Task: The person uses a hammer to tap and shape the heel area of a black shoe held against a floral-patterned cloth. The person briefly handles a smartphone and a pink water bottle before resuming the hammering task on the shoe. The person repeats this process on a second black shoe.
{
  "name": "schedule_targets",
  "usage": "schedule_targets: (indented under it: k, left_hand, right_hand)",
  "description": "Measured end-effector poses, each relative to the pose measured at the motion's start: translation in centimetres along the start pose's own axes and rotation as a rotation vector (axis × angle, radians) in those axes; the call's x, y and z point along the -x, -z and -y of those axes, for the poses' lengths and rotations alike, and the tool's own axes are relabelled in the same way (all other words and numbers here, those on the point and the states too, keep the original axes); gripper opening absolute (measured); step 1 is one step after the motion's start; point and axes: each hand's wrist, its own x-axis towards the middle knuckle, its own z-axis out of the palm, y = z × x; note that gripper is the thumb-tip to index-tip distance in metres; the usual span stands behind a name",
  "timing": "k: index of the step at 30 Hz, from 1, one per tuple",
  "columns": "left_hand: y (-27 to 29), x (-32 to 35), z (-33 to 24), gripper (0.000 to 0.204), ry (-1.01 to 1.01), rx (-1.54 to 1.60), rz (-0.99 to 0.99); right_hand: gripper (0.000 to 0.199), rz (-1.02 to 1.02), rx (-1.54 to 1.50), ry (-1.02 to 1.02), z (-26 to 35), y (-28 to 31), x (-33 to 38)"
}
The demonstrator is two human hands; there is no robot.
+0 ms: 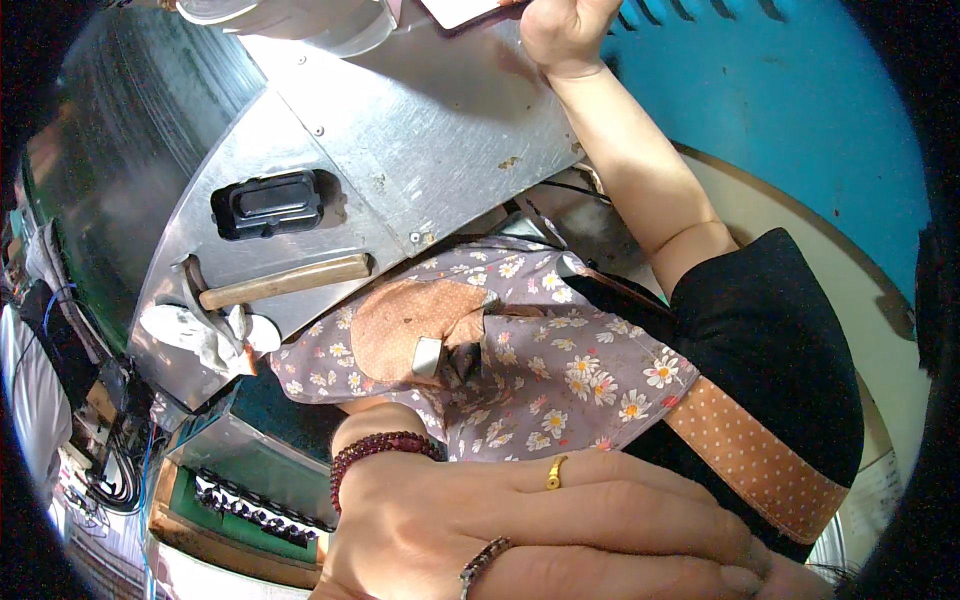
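Note:
My left hand [560, 530] lies large across the foreground, its back showing and its fingers stretched out side by side toward the right. It wears two rings and a dark red bead bracelet [385, 447], and I see nothing held in it. Bare-armed below a black sleeve, my right hand [562, 35] reaches to the top edge, where most of its fingers are cut off. Beside it is a flat white panel with a dark red rim [462, 10]; one fingertip seems to touch its edge. Whether the hand grips it is hidden. A flowered apron [555, 400] covers my lap.
On the metal table [450, 130] sit a black plastic tray [268, 205], a hammer-like tool with a wooden handle [290, 280] and crumpled white pieces [210, 335]. A clear container [340, 25] stands at the far edge. Blue panel [800, 110] on the right; cables [118, 480] at left.

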Motion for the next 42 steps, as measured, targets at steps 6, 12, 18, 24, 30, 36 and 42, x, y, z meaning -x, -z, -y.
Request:
schedule_targets:
  k: [6,12,18,24,30,36,42]
  left_hand:
    - [1.0,-0.6,0.0,0.11,-0.045,-0.01,0.1]
    - [-0.8,0.6,-0.1,0.11,-0.033,-0.028,-0.014]
    - [-1.3,-0.3,-0.8,0.107,0.067,-0.011,-0.074]
    - [-2.7,1.8,0.7,0.102,-0.042,-0.054,-0.164]
    - [0.0,-0.2,-0.9,0.102,0.031,-0.132,0.285]
    - [-5.3,4.5,-2.6,0.094,0.237,-0.089,-0.131]
    - [2.7,5.7,-6.1,0.103,0.426,-0.201,0.312]
  right_hand:
    - [0.016,-0.007,0.08,-0.047,0.9,0.0,-0.1]
    - [0.016,-0.013,0.01,0.047,-0.4,-0.2,0.1]
    - [0.015,-0.03,-0.019,-0.059,0.6,-0.1,0.2]
    - [0.015,0.006,0.024,-0.103,0.4,-1.0,0.0]
    - [0.015,-0.014,0.127,-0.039,0.3,-0.2,0.2]
    - [0.016,-0.014,0.151,-0.036,0.2,-0.9,0.7]
    - [0.017,-0.057,0.271,0.023,-2.3,-1.0,2.1]
